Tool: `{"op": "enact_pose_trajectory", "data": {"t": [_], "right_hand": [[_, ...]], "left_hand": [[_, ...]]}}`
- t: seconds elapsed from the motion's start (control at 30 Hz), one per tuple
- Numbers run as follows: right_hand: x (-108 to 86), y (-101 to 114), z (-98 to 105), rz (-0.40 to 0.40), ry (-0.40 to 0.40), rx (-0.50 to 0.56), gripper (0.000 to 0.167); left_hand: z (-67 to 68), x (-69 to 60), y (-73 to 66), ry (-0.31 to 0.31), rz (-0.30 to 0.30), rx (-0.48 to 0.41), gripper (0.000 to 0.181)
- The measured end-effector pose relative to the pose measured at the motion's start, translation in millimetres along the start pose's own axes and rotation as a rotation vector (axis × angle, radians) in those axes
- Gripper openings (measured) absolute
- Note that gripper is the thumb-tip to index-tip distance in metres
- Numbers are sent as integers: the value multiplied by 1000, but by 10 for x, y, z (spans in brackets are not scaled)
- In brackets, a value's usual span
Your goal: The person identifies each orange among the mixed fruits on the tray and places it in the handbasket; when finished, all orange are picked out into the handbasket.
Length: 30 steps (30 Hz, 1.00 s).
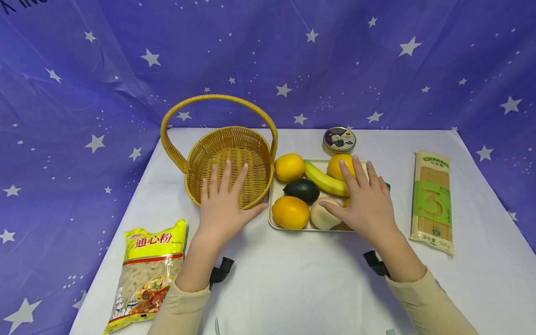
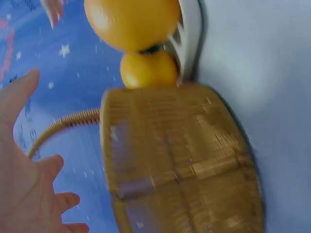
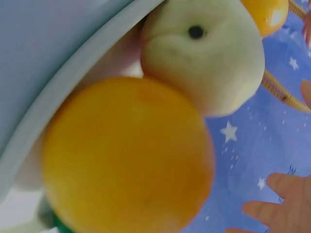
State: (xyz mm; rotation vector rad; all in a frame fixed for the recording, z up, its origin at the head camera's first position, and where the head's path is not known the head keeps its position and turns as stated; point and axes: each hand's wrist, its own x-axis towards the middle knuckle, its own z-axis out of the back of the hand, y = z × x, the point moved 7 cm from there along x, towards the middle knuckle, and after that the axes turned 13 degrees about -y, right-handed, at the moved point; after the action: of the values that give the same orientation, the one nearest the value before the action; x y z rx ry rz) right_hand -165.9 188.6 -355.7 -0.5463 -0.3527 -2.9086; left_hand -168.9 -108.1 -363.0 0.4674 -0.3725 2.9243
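Note:
My left hand (image 1: pixel 222 209) hovers over the front of a woven basket (image 1: pixel 230 136) with an arched handle, fingers straight and spread. In the left wrist view that hand (image 2: pixel 24 179) is apart from the basket (image 2: pixel 175 145). My right hand (image 1: pixel 370 200) is spread above the right part of a cream tray (image 1: pixel 276 188), holding nothing. On the tray lie lemon-like yellow fruits (image 1: pixel 289 167), a banana (image 1: pixel 324 179), a dark green avocado (image 1: pixel 301 190) and a pale round fruit (image 1: pixel 323 216). The right wrist view shows an orange fruit (image 3: pixel 129 155) partly hidden in the head view.
A yellow bag of macaroni (image 1: pixel 152 274) lies at the front left. A flat pack of noodles (image 1: pixel 433 204) lies on the right. Behind the tray sits a round tin (image 1: pixel 339 139). The white-covered table (image 1: pixel 301 279) meets a purple starry cloth (image 1: pixel 284 60) at the back.

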Motion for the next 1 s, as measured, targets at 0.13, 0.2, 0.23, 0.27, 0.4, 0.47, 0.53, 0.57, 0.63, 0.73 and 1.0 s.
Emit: {"op": "enact_pose_trajectory", "data": {"t": [0.13, 0.2, 0.23, 0.27, 0.4, 0.47, 0.53, 0.57, 0.63, 0.73, 1.0], "right_hand": [[-60, -153, 36, -46, 8, -6, 102], [-92, -241, 52, -72, 11, -7, 103], [-108, -286, 54, -86, 14, -8, 103], [-124, -330, 56, -102, 20, -6, 103], [-192, -491, 40, -150, 38, 11, 105], [-233, -559, 20, -167, 47, 31, 106], [-283, -622, -4, -188, 58, 57, 106], [-309, -649, -18, -200, 66, 71, 106], [-363, -697, -52, -226, 81, 108, 105], [-435, -739, -97, -257, 102, 167, 103], [-588, -799, -161, -348, 153, 250, 101]], "left_hand": [[32, -102, 286, -7, 90, -44, 100], [45, -169, 435, -10, 141, -67, 100], [51, -205, 504, -12, 167, -78, 99], [55, -241, 567, -12, 192, -90, 99], [43, -384, 751, -11, 295, -128, 99], [19, -438, 800, -9, 337, -154, 100], [-14, -477, 824, -7, 373, -195, 102], [-33, -491, 832, -5, 389, -216, 102], [-76, -514, 839, 4, 424, -266, 103], [-130, -541, 846, 16, 480, -340, 106], [-253, -558, 846, 43, 585, -534, 107]]}}
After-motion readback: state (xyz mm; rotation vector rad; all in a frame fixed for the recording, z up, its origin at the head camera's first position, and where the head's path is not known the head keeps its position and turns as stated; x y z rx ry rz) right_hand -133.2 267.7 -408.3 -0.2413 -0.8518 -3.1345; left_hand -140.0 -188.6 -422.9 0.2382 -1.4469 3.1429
